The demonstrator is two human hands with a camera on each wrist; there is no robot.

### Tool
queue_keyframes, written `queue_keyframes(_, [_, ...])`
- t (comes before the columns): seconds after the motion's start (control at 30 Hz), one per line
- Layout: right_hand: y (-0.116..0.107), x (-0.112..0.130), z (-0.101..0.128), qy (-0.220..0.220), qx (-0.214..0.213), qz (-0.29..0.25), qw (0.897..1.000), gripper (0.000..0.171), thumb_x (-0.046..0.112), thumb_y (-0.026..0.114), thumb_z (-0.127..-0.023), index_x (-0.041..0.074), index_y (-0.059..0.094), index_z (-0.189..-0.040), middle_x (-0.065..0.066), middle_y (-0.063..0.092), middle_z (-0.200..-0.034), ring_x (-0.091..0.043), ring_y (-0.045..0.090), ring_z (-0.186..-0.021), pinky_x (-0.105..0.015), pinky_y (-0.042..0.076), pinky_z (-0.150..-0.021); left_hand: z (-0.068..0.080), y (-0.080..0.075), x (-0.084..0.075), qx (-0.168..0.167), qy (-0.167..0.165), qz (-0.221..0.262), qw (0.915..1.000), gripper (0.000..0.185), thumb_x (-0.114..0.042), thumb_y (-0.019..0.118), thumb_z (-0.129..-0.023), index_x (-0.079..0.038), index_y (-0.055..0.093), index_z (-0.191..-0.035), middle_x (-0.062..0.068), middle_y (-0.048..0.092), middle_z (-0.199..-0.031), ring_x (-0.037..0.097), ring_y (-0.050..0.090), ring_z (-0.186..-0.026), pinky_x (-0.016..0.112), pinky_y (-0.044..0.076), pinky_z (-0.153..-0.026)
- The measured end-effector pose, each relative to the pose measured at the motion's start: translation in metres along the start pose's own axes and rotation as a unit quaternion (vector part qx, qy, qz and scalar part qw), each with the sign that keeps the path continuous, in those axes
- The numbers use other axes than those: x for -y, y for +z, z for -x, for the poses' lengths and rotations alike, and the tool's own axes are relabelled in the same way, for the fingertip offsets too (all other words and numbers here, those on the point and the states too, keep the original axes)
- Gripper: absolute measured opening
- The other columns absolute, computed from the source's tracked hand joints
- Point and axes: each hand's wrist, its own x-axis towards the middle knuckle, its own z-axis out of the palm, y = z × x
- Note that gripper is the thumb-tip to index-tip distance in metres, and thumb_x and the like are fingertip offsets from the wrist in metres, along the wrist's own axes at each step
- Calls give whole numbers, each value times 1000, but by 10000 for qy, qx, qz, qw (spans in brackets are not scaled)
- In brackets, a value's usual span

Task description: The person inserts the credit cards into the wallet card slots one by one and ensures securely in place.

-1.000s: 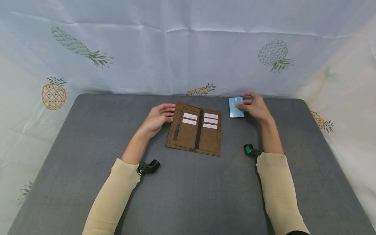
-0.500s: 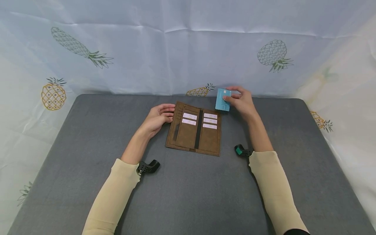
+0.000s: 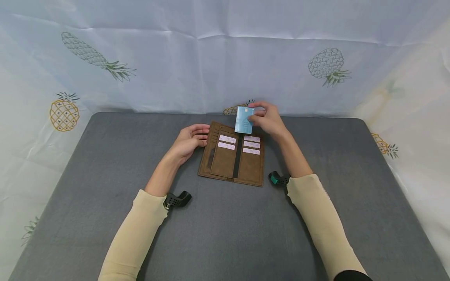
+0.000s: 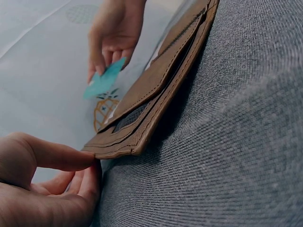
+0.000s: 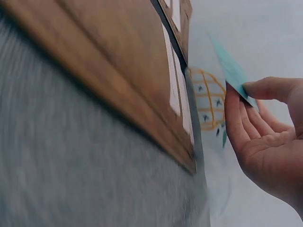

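Note:
A brown wallet (image 3: 223, 164) lies spread open on the table, white-pink cards (image 3: 251, 144) showing in slots on both halves and a dark strip down its middle. My left hand (image 3: 187, 142) pinches the wallet's left edge between thumb and fingers, which the left wrist view shows close up at the wallet's corner (image 4: 118, 150). Over the wallet's far edge, my right hand (image 3: 268, 118) holds a light blue card (image 3: 243, 120) by its right side. In the right wrist view the thumb lies on one face of the blue card (image 5: 232, 68), the fingers behind it.
The grey table (image 3: 225, 234) ends at the back against a pale curtain (image 3: 218, 70) printed with pineapples. Black camera mounts stick out from the left wrist (image 3: 178, 199) and the right wrist (image 3: 279, 178).
My right hand has carried the blue card leftward, from the table right of the wallet to above its far edge. The left hand and wallet stay put.

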Motion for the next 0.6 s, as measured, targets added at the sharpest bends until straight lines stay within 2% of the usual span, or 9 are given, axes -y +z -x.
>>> queue_keyframes(0.17, [12, 4, -2, -185, 276, 192, 9993, 43, 6, 71, -103, 5, 62, -144, -11, 77, -97, -13, 75, -88, -46, 66, -98, 0, 1, 0, -3, -2, 4, 10000, 67, 23, 52, -96, 0, 48, -159, 23, 49, -157, 24, 56, -124, 15, 56, -87])
queue_keyframes(0.27, [15, 4, -3, -290, 414, 255, 9984, 43, 5, 70, -103, 4, 61, -145, -6, 74, -87, -12, 75, -84, -44, 67, -96, 0, 1, 0, -1, -20, 0, 10000, 67, 22, 52, -96, 0, 48, -159, 23, 49, -158, 25, 55, -125, 15, 56, -88])
queue_keyframes(0.6, [25, 8, -8, -290, 830, 197, 9959, 44, -1, 68, -103, -1, 54, -145, -4, 65, -76, -14, 74, -79, -38, 69, -90, -1, 0, 0, 6, -45, -58, 10000, 67, 22, 52, -96, 0, 48, -159, 23, 49, -158, 28, 55, -130, 16, 56, -88])
